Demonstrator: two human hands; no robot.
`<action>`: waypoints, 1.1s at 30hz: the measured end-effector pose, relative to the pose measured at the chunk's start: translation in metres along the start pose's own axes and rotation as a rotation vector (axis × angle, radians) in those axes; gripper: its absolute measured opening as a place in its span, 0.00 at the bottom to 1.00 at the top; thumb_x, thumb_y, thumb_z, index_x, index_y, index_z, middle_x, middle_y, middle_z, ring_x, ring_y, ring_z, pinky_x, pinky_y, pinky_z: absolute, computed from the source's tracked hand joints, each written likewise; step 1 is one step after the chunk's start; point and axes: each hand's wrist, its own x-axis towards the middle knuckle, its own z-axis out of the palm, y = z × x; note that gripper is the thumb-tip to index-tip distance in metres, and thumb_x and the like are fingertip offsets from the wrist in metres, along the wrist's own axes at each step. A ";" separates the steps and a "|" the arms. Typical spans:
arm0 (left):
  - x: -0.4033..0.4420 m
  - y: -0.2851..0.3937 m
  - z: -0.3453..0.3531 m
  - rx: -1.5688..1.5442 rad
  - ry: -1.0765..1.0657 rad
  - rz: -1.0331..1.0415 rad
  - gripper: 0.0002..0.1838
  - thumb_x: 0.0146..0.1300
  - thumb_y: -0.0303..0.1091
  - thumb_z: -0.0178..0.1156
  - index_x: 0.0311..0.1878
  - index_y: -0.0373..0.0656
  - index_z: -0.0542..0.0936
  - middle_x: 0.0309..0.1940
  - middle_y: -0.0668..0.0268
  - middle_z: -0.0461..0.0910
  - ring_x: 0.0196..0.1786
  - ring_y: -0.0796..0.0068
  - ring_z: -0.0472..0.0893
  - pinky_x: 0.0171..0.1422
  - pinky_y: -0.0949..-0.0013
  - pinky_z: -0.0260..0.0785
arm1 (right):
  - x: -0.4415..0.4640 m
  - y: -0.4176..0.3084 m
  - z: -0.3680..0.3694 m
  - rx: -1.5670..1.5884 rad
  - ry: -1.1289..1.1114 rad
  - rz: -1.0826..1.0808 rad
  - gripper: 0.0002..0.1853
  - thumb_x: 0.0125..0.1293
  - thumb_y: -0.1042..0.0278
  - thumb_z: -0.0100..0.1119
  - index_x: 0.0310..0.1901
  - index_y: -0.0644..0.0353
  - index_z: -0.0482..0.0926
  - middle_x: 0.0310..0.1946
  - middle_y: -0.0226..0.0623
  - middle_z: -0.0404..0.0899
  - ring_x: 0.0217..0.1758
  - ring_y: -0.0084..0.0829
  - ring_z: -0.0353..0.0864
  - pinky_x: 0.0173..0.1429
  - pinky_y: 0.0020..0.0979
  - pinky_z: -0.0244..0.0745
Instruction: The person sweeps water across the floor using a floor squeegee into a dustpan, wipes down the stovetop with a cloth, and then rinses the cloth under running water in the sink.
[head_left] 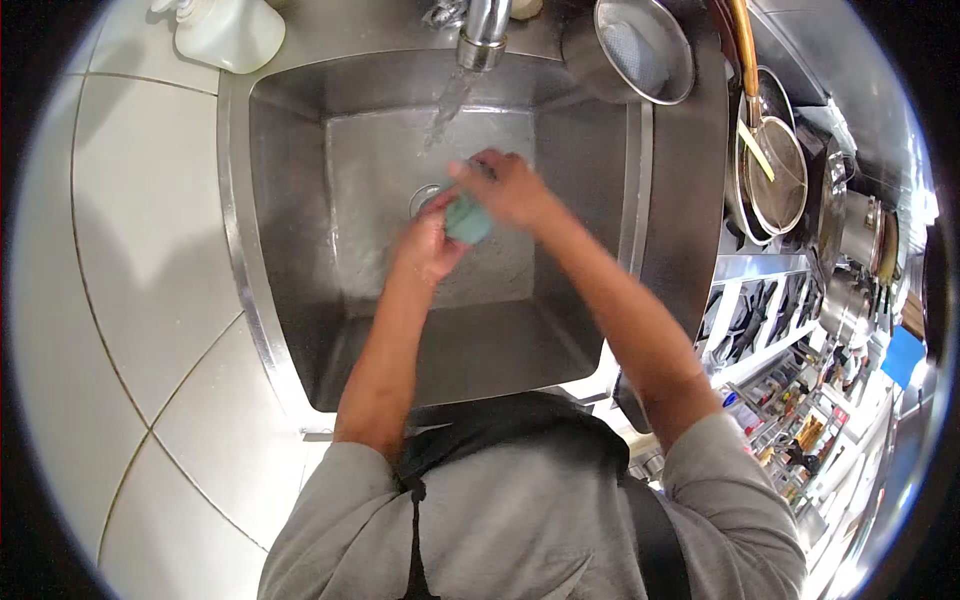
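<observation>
Over the sink's drain, my left hand (428,243) is closed around a small, rounded, pale green thing (467,220); its kind is hard to make out. My right hand (508,192) meets it from the upper right, with curled fingers that are partly smeared by motion. Whatever those fingers hold is hidden or too small to name. Water (447,105) runs from the metal faucet (484,38) just beyond both hands. Around them is a deep stainless steel sink (290,200).
A white pump bottle (230,35) stands on the tiled counter (150,230) at the upper left. Behind the sink's right corner sits a metal strainer (645,50). More strainers (775,175) and pans are at the right, above a stove (750,315).
</observation>
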 end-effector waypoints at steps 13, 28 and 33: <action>-0.010 -0.012 0.050 0.950 0.050 0.818 0.35 0.62 0.32 0.68 0.70 0.38 0.67 0.63 0.58 0.75 0.64 0.65 0.75 0.65 0.64 0.69 | -0.009 -0.051 -0.002 0.153 0.101 0.131 0.20 0.70 0.53 0.62 0.55 0.57 0.81 0.48 0.59 0.84 0.47 0.61 0.84 0.52 0.47 0.80; -0.004 0.092 0.061 1.287 -0.433 0.200 0.11 0.53 0.30 0.68 0.37 0.35 0.81 0.25 0.62 0.81 0.29 0.62 0.82 0.38 0.59 0.76 | 0.030 -0.033 -0.049 -0.661 -0.270 -0.709 0.23 0.57 0.69 0.69 0.55 0.59 0.77 0.41 0.48 0.85 0.44 0.49 0.88 0.51 0.45 0.85; 0.000 0.098 0.075 2.251 -0.205 0.573 0.19 0.52 0.29 0.68 0.49 0.39 0.80 0.39 0.55 0.85 0.43 0.50 0.86 0.46 0.54 0.79 | 0.058 -0.036 -0.025 -0.452 -0.693 -0.019 0.16 0.55 0.64 0.70 0.44 0.62 0.80 0.30 0.45 0.84 0.30 0.40 0.86 0.34 0.42 0.83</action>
